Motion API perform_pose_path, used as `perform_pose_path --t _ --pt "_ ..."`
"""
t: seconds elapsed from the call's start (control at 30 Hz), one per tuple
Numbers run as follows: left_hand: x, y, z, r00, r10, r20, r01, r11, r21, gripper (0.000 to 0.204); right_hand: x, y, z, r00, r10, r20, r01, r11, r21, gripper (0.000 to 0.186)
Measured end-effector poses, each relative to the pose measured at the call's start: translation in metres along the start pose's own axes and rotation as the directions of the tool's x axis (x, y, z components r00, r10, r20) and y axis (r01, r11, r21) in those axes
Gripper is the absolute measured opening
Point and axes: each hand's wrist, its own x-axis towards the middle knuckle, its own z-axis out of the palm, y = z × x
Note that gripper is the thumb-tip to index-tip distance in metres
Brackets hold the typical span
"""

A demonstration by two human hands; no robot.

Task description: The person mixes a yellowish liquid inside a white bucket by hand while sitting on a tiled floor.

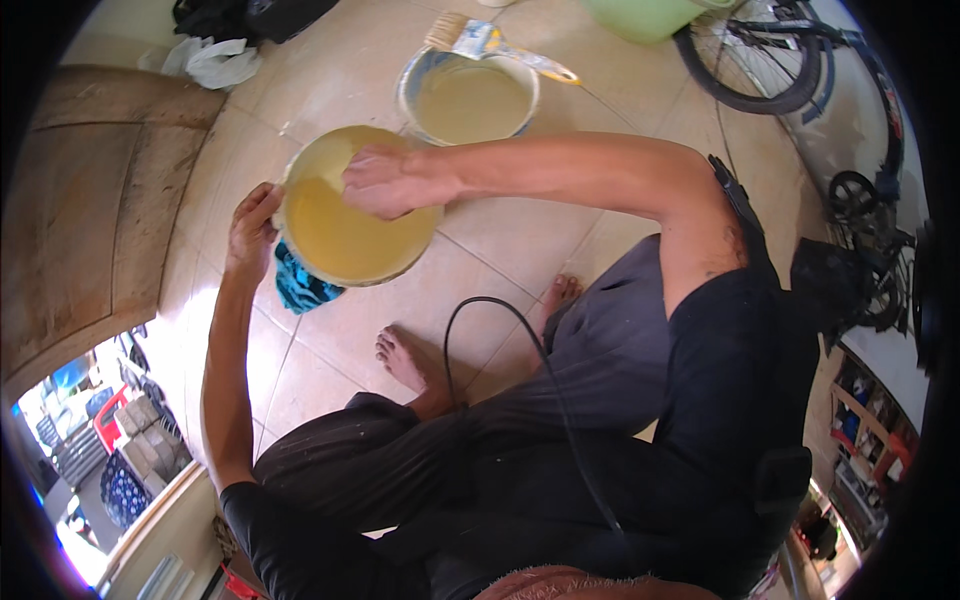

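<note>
My left hand [256, 222] grips the left rim of a round pale-yellow bucket [322, 158], fingers closed over its edge. The bucket is tilted so its mouth faces me, and yellowish contents [345, 245] show inside. Over the mouth, my right hand [392, 182] is closed in a fist; whatever it may hold is hidden. Just behind stands a second bucket [408, 92] with pale liquid inside. A wide paintbrush [490, 45] with a paint-smeared handle rests across its far rim. A blue and black cloth [300, 285] lies beneath the yellow bucket's lower left side.
A wooden door or panel [90, 220] stands at the left. Far right is a bicycle wheel [750, 60], with a green tub [640, 15] beside it. White plastic bags [220, 62] lie at the back left. My bare feet [405, 358] are on the tiled floor, and a black cable [500, 300] loops before me.
</note>
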Motion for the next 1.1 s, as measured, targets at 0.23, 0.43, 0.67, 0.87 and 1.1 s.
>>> perform_pose_path --t 0.23,0.43,0.67,0.87,1.1 --pt "0.009 -0.001 0.000 0.997 -0.007 0.074 0.009 1.000 -0.026 0.011 -0.008 0.009 0.004 0.974 0.034 -0.222 -0.052 0.996 -0.073 0.015" --pt "0.002 -0.001 0.002 0.999 -0.006 0.038 0.008 0.999 -0.036 0.012 -0.008 0.005 -0.005 1.000 -0.029 -0.011 0.029 0.996 0.079 0.016" --pt "0.006 -0.003 -0.005 0.999 0.008 0.033 -0.009 1.000 0.029 0.011 0.001 0.015 0.020 0.883 -0.134 -0.450 0.113 0.991 -0.074 0.017" --pt "-0.001 0.010 0.008 0.998 -0.040 0.051 0.042 0.998 -0.041 0.015 -0.004 -0.007 -0.031 0.983 0.036 0.179 -0.052 0.995 0.085 0.012" --pt "-0.001 0.009 0.007 0.998 -0.040 0.050 0.041 0.999 -0.021 0.018 -0.009 0.006 -0.004 0.799 -0.135 -0.586 0.191 0.981 0.035 0.016"
